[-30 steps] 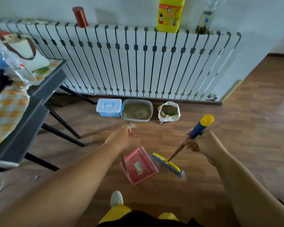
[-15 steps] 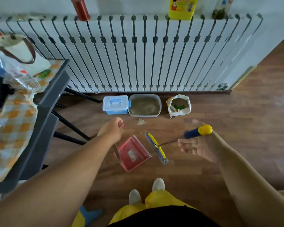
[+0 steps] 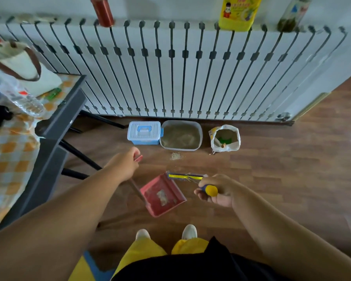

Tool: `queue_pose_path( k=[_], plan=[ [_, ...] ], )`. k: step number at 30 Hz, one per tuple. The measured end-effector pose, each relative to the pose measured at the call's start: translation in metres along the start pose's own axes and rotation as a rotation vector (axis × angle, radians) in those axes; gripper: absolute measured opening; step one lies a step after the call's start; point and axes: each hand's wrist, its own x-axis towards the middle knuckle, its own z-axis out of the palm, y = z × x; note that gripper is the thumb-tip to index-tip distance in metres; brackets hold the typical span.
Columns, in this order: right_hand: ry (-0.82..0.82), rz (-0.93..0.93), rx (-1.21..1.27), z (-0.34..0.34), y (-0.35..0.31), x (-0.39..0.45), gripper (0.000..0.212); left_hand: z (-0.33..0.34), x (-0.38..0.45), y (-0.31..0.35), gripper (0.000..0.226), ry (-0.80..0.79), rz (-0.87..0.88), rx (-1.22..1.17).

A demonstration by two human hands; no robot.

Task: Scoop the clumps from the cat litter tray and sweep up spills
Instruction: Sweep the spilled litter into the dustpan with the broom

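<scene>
The grey litter tray [image 3: 200, 132], filled with sandy litter, stands on the wood floor against the radiator. A small pile of spilled litter [image 3: 175, 156] lies just in front of it. My left hand [image 3: 124, 164] grips the top of a long handle that runs down to a red dustpan [image 3: 162, 194], which holds a few bits of debris. My right hand [image 3: 216, 190] is closed on the blue and yellow handle of a broom; the broom head [image 3: 185, 176] lies at the dustpan's far edge, short of the spill.
A blue-lidded plastic box [image 3: 144, 132] sits left of the tray and an open white bag [image 3: 225, 138] to its right. A dark-framed table [image 3: 55, 126] with a checked cloth and bags fills the left. Bottles stand on the radiator [image 3: 170, 67]. My feet are below the dustpan.
I have stepped closer to the tray. The broom head swung from beside the dustpan to its far edge, turning crosswise, and my right hand dropped lower toward the dustpan.
</scene>
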Motion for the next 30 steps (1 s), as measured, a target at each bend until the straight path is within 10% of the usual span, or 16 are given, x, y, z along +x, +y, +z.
queue_pose_path(
  k=[30],
  plan=[
    [0.237, -0.137, 0.105, 0.189, 0.043, 0.057, 0.017, -0.068, 0.122, -0.072, 0.02, 0.073, 0.185, 0.225]
  ],
)
